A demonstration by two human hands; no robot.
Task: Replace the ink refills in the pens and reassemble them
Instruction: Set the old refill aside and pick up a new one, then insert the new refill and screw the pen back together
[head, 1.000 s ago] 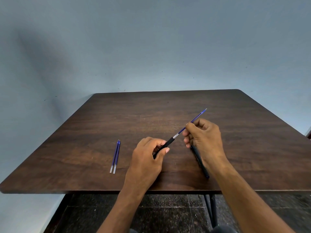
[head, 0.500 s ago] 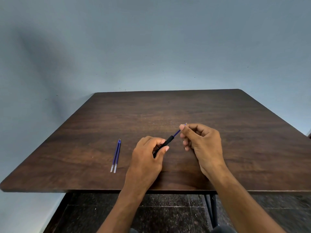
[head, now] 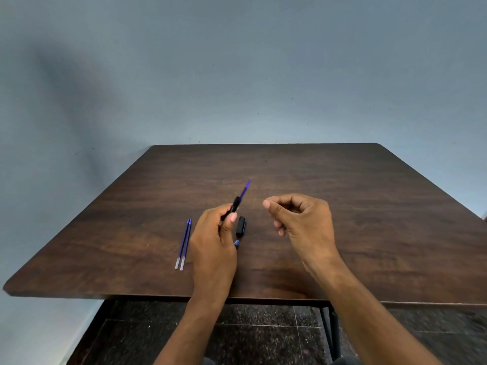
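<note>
The pen section (head: 233, 208) stands tilted in the left hand (head: 213, 241), fingers clenched round it, its blue refill (head: 245, 189) poking beyond the fingertips, likely freeing the seating end. The right hand (head: 303, 219) curls, grasping nothing. Two spare refills (head: 183, 243) lie just left. No writing is legible.

The table (head: 342, 206) is dark brown with a streaked wood grain. Two refills (head: 183, 243) lie on it — blue, with pale whitish ends. The pen (head: 233, 206) in the left hand (head: 213, 248) is black, its protruding refill (head: 246, 189) violet-blue. A black cap (head: 241, 227) lies beside it, a small blue bit (head: 236, 243) just below. The wall (head: 237, 75) is flat grey-blue — the floor (head: 263, 335) dark speckled tile.
</note>
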